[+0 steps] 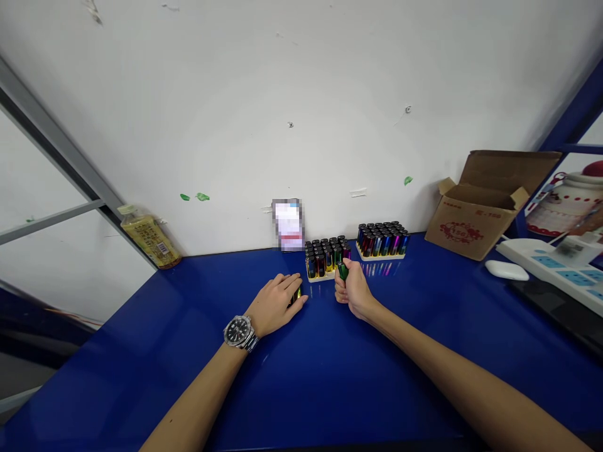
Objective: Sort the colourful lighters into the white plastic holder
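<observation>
My right hand (354,290) is closed in a fist around a green lighter (343,270) with a shiny metallic body, its thumb up near the lighter's top. Just behind that hand is a white-based tray (315,278) of upright lighters in several metallic colours, with dark tops. To the left, my left hand (276,304) rests low at the table with its fingers curved over a dark and gold lighter (296,296). Fingers and thumb cover most of that piece, so whether more than one lies under them I cannot tell. A steel watch (239,332) is on the left wrist.
A second full lighter tray (382,256) stands behind to the right, beside an opened carton (466,220). A phone (289,225) leans on the wall. A drink bottle (149,237) is far left. At right are a white mouse (507,270) and a power strip (556,267) on the blue table (301,389).
</observation>
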Action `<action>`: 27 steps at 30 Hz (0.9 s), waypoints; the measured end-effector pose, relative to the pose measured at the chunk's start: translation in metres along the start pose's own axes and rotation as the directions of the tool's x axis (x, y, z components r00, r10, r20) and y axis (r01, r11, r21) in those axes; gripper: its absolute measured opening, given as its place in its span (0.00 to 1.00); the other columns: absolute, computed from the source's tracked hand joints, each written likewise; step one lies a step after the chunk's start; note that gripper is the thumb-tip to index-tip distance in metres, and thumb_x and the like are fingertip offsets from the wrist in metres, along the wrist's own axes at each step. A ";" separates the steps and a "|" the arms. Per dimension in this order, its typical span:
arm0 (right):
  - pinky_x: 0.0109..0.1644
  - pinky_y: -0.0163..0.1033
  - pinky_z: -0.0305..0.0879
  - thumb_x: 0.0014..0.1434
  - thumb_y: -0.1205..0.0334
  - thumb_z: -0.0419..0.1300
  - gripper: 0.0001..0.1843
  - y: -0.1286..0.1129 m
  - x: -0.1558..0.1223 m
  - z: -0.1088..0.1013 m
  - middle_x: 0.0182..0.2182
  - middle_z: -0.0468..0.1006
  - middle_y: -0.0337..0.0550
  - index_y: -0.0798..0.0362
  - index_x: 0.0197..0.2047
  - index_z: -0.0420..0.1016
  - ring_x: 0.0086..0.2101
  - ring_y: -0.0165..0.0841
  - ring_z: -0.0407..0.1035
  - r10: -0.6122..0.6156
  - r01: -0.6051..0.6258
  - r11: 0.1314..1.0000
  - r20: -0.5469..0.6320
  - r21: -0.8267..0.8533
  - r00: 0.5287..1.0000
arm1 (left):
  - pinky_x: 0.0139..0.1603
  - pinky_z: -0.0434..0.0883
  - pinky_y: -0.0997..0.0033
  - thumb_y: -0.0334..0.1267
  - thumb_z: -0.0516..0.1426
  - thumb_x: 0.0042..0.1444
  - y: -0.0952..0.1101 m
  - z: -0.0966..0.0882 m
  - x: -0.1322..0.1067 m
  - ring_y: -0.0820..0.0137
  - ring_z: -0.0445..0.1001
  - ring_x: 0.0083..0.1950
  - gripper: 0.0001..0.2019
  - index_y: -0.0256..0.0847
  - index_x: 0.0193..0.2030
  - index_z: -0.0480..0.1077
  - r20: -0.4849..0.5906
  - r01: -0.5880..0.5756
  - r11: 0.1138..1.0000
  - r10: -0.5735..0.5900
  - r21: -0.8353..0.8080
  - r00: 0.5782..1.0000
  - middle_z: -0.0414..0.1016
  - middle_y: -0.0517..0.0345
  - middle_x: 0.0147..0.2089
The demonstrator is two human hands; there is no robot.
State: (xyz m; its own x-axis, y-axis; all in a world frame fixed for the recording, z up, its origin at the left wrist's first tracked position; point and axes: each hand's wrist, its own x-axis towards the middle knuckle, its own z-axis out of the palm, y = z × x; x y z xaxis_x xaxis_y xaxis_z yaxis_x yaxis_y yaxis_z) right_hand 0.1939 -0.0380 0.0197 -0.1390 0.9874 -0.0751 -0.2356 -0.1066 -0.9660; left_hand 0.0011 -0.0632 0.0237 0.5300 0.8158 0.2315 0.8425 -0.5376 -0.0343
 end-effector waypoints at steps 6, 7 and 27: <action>0.13 0.29 0.38 0.63 0.57 0.39 0.19 -0.001 -0.001 0.001 0.09 0.48 0.28 0.49 0.21 0.51 0.11 0.22 0.39 0.067 -0.059 0.993 -0.071 0.104 0.995 | 0.54 0.68 0.55 0.48 0.45 0.66 0.000 0.002 0.000 0.58 0.68 0.54 0.22 0.36 0.57 0.66 -0.012 -0.004 1.000 0.005 0.006 1.000 0.69 0.47 0.60; 0.13 0.29 0.39 0.64 0.55 0.40 0.20 0.000 -0.001 0.000 0.09 0.48 0.28 0.49 0.20 0.51 0.11 0.22 0.39 0.056 -0.049 0.994 -0.069 0.096 0.996 | 0.54 0.68 0.55 0.48 0.45 0.66 0.000 0.002 0.000 0.58 0.68 0.54 0.22 0.36 0.57 0.66 -0.013 -0.005 1.000 0.005 0.006 1.000 0.69 0.47 0.60; 0.30 0.36 0.60 0.61 0.56 0.55 0.12 -0.005 0.015 -0.033 0.26 0.67 0.40 0.54 0.35 0.76 0.27 0.31 0.64 -0.660 0.605 0.550 0.144 -0.576 0.737 | 0.53 0.69 0.56 0.46 0.47 0.65 -0.001 0.004 0.000 0.59 0.69 0.52 0.21 0.36 0.56 0.67 -0.046 -0.030 0.999 0.031 0.026 0.998 0.71 0.48 0.59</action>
State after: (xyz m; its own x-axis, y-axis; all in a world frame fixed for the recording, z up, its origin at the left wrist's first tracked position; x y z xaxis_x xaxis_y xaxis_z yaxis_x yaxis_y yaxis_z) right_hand 0.2245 -0.0184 0.0150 -0.0853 0.7814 0.6182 0.3403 0.6060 -0.7190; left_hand 0.0002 -0.0618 0.0201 0.5510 0.7879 0.2749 0.8285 -0.5561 -0.0666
